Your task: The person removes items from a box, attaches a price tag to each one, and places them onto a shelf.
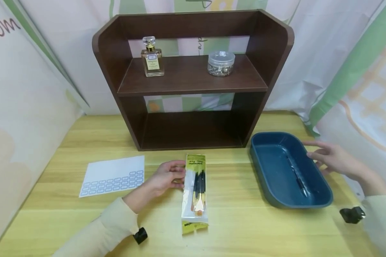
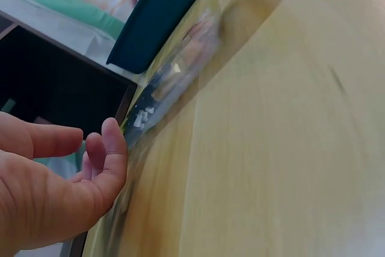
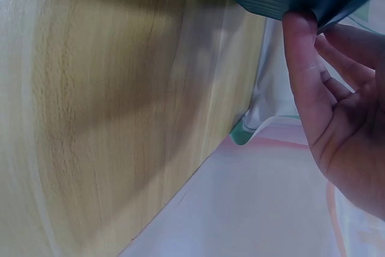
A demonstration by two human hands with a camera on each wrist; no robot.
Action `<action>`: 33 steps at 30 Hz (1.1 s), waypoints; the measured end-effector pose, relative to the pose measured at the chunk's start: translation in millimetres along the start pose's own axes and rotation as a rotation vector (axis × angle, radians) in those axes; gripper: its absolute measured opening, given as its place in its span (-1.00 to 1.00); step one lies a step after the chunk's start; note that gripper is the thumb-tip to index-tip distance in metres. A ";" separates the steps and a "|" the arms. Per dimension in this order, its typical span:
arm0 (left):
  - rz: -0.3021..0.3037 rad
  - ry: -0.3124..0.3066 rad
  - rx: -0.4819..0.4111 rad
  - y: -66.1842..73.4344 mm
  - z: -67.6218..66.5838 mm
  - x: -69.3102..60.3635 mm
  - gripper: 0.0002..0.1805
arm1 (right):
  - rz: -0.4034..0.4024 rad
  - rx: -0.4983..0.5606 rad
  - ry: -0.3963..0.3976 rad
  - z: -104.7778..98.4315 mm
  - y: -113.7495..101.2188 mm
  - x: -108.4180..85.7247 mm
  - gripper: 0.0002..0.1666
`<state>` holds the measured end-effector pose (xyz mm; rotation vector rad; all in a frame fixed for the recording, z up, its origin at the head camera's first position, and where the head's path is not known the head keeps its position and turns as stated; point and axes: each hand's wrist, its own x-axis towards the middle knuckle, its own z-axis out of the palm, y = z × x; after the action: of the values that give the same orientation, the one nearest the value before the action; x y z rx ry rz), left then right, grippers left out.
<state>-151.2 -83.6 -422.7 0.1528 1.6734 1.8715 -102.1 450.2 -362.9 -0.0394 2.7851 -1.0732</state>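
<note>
My left hand (image 1: pixel 167 177) is beside the left edge of a clear-and-yellow packet of artist brushes (image 1: pixel 194 192), which lies on the table. Its fingers are loosely bent at the packet's upper left side; in the left wrist view the fingertips (image 2: pixel 112 129) come very near the packet, and I cannot tell whether they touch. At the right, my right hand (image 1: pixel 336 160) touches the outer side of a dark blue tray (image 1: pixel 270 189) with its fingers extended. A slender dark object with a clear end (image 1: pixel 297 175) lies in the tray; its kind is unclear.
A dark brown two-tier shelf (image 1: pixel 193 91) stands at the back. On its upper board are a perfume bottle (image 1: pixel 152 60) and a clear lidded jar (image 1: pixel 221 64) of small bits. A sheet of blue-framed labels (image 1: pixel 112 171) lies left on the table. Cloth curtains (image 1: pixel 29 71) enclose the sides.
</note>
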 end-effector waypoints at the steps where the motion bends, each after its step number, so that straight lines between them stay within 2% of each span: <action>1: 0.002 0.002 0.000 -0.4 -2.5 -1.8 -0.43 | 0.000 -0.003 -0.003 0.0 -0.1 0.4 -0.45; 3: 0.013 -0.002 0.012 -1.4 -8.3 -6.0 -0.43 | 0.000 -0.010 -0.007 0.1 -0.7 1.3 -0.45; 5: 0.045 -0.009 0.061 -1.4 -14.6 -11.9 -0.43 | -0.008 -0.017 -0.011 0.2 -2.0 2.8 -0.46; 7: 0.098 -0.011 0.173 0.1 -21.2 -19.3 -0.44 | -0.024 -0.037 -0.017 0.2 -3.8 5.2 -0.47; 10: 0.215 0.005 0.399 4.6 -32.9 -31.8 -0.48 | -0.076 -0.083 -0.002 1.0 -7.3 9.8 -0.48; 13: 0.327 0.065 0.580 9.1 -48.1 -44.6 -0.52 | -0.161 -0.152 0.049 1.2 -12.7 15.5 -0.50; 15: 0.384 0.126 0.642 10.4 -61.3 -52.0 -0.52 | -0.205 -0.196 0.096 0.7 -18.8 19.8 -0.49; 17: 0.417 0.206 0.679 11.2 -75.3 -59.6 -0.51 | -0.227 -0.251 0.132 0.0 -29.9 23.9 -0.49; 20: 0.408 0.329 0.744 11.1 -96.9 -71.1 -0.47 | -0.233 -0.308 0.155 2.0 -55.8 29.5 -0.47; 23: 0.348 0.406 0.804 10.9 -115.0 -81.9 -0.41 | -0.250 -0.328 0.137 9.0 -89.3 34.2 -0.45; 27: 0.267 0.408 0.872 10.2 -131.3 -91.2 -0.30 | -0.348 -0.318 0.114 26.0 -132.8 41.6 -0.47; 30: 0.222 0.389 0.906 8.5 -138.2 -94.1 -0.21 | -0.446 -0.311 0.084 43.1 -161.9 48.1 -0.50; 33: 0.190 0.364 0.921 4.9 -142.2 -94.0 -0.11 | -0.486 -0.312 0.027 61.8 -187.9 53.3 -0.52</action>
<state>-144.6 -253.9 -416.4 0.3637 2.7542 1.1392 -151.1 265.2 -289.7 -0.7745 3.0163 -0.7012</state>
